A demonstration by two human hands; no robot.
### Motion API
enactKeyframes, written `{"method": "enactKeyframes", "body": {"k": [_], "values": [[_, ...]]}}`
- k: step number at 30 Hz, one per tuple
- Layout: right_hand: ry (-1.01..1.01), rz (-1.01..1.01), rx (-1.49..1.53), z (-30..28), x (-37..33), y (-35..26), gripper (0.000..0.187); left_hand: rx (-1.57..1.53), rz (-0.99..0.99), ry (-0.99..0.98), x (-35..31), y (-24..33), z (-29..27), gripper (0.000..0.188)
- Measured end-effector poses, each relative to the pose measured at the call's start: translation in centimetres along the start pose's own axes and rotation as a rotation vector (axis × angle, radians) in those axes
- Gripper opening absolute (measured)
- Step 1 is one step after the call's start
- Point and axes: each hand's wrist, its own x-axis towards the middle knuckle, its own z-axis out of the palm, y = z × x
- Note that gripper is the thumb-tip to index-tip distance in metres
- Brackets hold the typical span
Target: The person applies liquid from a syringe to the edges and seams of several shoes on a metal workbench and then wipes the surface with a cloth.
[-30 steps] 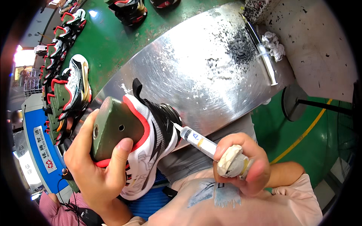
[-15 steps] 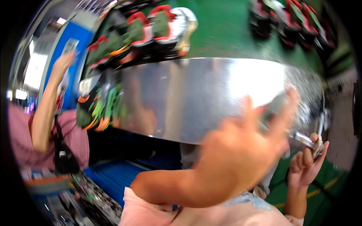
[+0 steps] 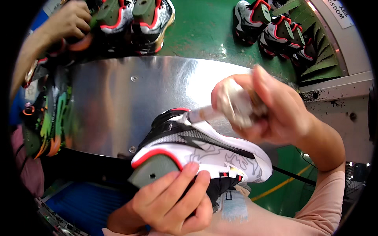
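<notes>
We see left hand (image 3: 173, 206) holding white-and-black athletic shoe (image 3: 210, 155) on its side above near edge of counter (image 3: 114, 94), fingers (image 3: 191, 169) curled closed at its opening, just beside green shoe last (image 3: 151, 169); thumb hidden from us
Right hand (image 3: 275, 106), blurred, wraps fingers closed round syringe (image 3: 202, 114) and whitish wad (image 3: 232, 104); tip at shoe's sole edge, we cannot tell whether touching
Past counter, we note co-worker's hand (image 3: 71, 19) near more shoes (image 3: 151, 23)

A peach short-sleeved shirt (image 3: 275, 216) bears a pale-blue patch (image 3: 235, 207)
</notes>
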Motion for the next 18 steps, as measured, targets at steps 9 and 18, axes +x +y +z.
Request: {"method": "enactKeyframes", "body": {"k": [9, 18], "values": [[0.169, 0.072, -0.163, 2.4, -6.4, 1.6, 0.083, 0.109, -0.002, 0.164, -3.9, 1.1, 2.2, 0.012], [0.155, -0.120, -0.199, 1.2, -14.0, 4.3, 0.076, 0.206, -0.095, 0.006, -5.7, 2.8, 1.9, 0.015]]}}
